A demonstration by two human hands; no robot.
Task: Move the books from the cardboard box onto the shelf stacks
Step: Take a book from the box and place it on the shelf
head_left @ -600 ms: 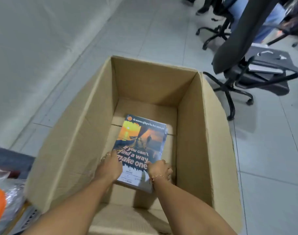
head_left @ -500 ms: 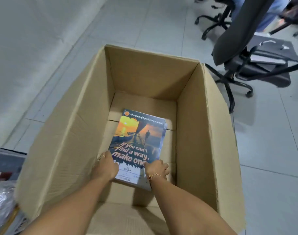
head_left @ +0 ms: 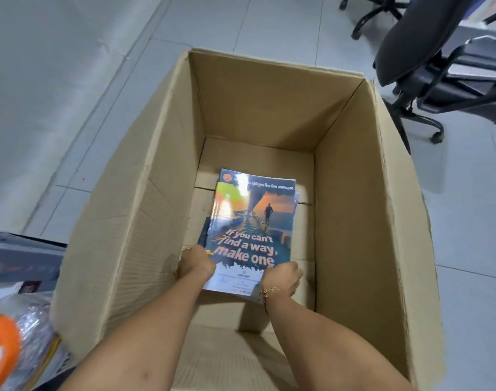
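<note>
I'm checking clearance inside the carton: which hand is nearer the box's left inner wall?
Left. The left hand grips the books' near-left corner, close beside the left wall of the cardboard box. The right hand holds the near-right corner, farther from that wall.

**One camera, on my head**

It looks forward and steeply down past my forearms into the open cardboard box (head_left: 145,210), close enough that the box fills the frame. Grey floor (head_left: 72,94) rims the wide-angle edges. No second view.
</note>
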